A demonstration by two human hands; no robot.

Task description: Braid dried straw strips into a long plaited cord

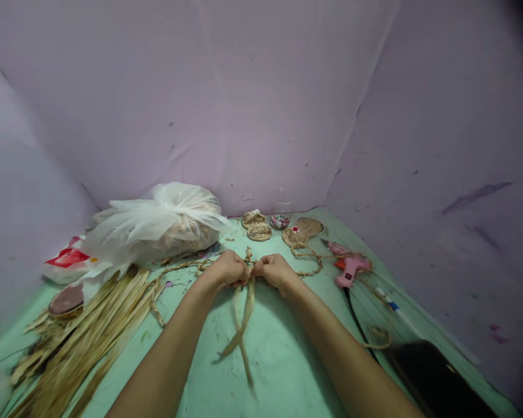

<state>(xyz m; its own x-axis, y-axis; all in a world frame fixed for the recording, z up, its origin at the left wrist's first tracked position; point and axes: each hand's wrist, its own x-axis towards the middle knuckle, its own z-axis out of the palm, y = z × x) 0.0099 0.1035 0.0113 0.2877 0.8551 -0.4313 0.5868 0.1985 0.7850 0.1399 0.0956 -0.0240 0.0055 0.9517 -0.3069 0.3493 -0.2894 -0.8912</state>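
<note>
Two strips [247, 307], left hand [232, 268] and right hand [273, 270] pinching (glue gun [352, 270] near table edge [352, 242]).

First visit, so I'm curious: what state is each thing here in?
Left hand: closed on held strips
Right hand: closed on held strips
Held strips: free ends crossed
Loose strips: heaped, unbraided
White plastic bag: bulging
Pink glue gun: lying down; power unclear
Beads: clustered, mixed colours
Black device: flat, dark
Braided cord: loosely looped
</note>
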